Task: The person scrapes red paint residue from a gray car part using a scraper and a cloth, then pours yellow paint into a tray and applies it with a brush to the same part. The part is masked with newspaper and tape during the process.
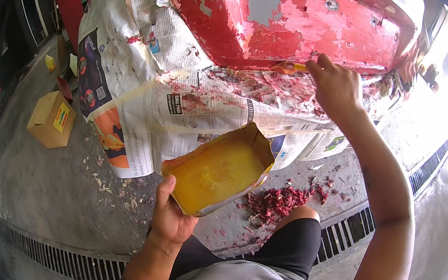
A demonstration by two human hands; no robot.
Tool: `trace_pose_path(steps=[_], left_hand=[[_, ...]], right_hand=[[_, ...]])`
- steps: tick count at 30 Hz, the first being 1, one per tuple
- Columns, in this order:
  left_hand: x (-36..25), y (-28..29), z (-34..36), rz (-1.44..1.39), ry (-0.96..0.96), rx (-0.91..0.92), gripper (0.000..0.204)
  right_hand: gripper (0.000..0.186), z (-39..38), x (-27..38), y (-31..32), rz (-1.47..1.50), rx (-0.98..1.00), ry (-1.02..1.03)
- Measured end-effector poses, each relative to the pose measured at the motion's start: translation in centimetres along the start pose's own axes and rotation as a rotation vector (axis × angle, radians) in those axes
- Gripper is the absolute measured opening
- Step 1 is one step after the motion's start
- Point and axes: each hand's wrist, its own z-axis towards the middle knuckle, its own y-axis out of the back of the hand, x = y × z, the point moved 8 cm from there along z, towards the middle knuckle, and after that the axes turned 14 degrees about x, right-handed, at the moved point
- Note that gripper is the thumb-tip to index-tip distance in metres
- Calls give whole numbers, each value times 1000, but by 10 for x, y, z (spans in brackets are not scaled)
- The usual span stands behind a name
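Observation:
My left hand (171,218) grips the lower corner of an open-topped rectangular container (191,200), thumb on its near wall. A yellowish liquid (219,168) covers the container's bottom. My right hand (336,90) is closed on the yellow handle of a paintbrush (286,67). The brush's bristles lie at the lower edge of a red vehicle body panel (313,22), whose paint is wrinkled and peeled, with grey patches bared. Below that edge, newspaper sheets (174,82) are taped on, strewn with red and pale paint flakes.
A heap of red paint scrapings (281,203) lies on the concrete floor below the panel. Slotted drain grates (346,229) cross the floor near my legs. At the left sit a cardboard box (51,120) and a yellow object (50,62). Bright light washes out the far right.

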Motion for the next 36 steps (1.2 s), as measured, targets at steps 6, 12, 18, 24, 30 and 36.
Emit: trace_pose_path(steps=[6, 12, 18, 24, 30, 36], left_hand=[[3, -4, 4, 18, -12, 7, 68], [5, -13, 11, 49, -13, 30, 67], [7, -13, 12, 5, -36, 16, 68], [13, -19, 17, 8, -11, 22, 67], [12, -17, 15, -26, -33, 6, 66], [18, -19, 17, -13, -2, 21, 68]], right_hand=[[17, -29, -31, -1, 18, -110, -69], [18, -18, -27, -24, 2, -101, -50], [17, -45, -59, -15, 132, -214, -163], [20, -30, -64, -40, 189, -241, -172], [14, -53, -115, -17, 343, -391, -329], [10, -32, -68, -26, 464, -359, -119]])
